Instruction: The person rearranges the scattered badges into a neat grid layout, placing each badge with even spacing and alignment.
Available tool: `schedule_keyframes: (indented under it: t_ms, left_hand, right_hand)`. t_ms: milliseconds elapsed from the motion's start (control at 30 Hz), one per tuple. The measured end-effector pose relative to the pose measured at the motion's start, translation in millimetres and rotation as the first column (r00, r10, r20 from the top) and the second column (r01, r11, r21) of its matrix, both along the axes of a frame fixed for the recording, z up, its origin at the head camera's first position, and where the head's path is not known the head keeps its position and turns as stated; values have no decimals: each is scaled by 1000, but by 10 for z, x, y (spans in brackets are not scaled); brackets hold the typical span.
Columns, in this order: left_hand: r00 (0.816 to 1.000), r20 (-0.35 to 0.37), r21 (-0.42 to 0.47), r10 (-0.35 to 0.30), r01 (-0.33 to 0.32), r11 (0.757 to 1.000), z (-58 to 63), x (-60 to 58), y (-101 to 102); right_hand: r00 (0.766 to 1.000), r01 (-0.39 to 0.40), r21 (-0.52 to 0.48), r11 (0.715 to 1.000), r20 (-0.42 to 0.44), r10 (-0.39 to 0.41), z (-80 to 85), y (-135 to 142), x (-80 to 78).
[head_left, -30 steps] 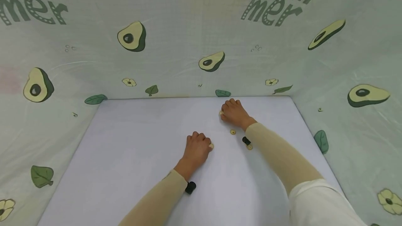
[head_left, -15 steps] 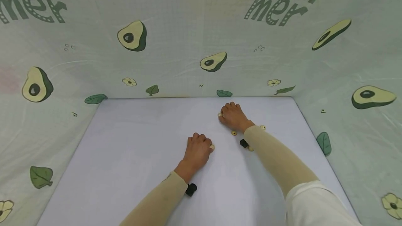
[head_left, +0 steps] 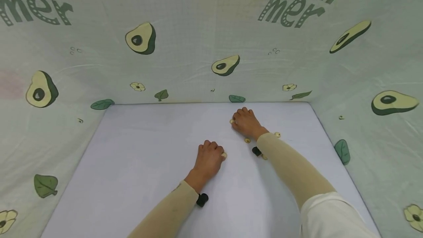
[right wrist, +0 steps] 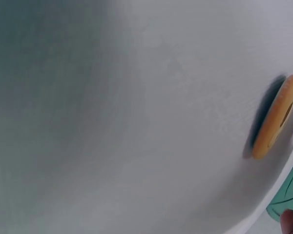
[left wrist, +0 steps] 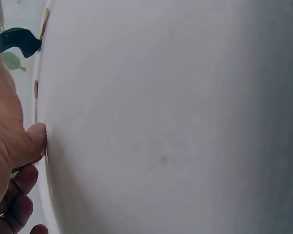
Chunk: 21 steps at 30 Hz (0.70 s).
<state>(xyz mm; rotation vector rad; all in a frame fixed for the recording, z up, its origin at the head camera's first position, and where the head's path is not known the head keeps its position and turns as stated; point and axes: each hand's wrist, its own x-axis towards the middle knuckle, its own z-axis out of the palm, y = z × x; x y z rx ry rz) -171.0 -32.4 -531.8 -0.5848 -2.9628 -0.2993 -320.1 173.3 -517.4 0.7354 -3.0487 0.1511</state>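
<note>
On smooth white tabletop (head_left: 148,139), my left hand (head_left: 208,161) pinches small pale-yellow wood-like disc (head_left: 224,155); my right hand (head_left: 246,123) pinches matching disc (head_left: 232,121) farther forward. Fingertip hold probably suits small size. Three loose yellow discs (head_left: 247,140) near right sleeve (head_left: 290,164).

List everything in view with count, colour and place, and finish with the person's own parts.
Loose holed discs: three, yellowish, on the tabletop around the right beige sleeve
Pinched discs: two, cream, one per hand
Tabletop: one, white, under both hands
Printed sheet: at least one, pale with green avocado and leaf prints, behind and beside the tabletop
Wrist cameras: two, black, one at each wrist
Beige sleeves: two, beige, on the forearms
White sleeve: one, white, higher on the right arm
Left grip: one, bare, mid-table
Right grip: one, bare, near the far edge
</note>
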Motion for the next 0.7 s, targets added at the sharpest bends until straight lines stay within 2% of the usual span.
schedule_keyframes:
  t_ms: [167, 300, 500, 700]
  left_hand:
    - [1000, 9, -3, -3, 3, 1000, 1, 19, 0]
    - [1000, -2, -10, -14, 14, 1000, -10, 28, 1]
    - [998, -57, -34, -26, 24, 999, -20, 30, -4]
    - [998, -54, -37, -31, 29, 999, 4, 11, 13]
  right_hand:
    - [1000, 23, -5, 1000, -17, -24, -23, 26, 27]
    - [995, 40, 2, 999, -96, -39, -34, 52, 51]
    - [979, 38, 31, 999, -200, -31, -13, 95, 84]
    - [977, 43, 1, 999, -208, -42, 50, 180, 173]
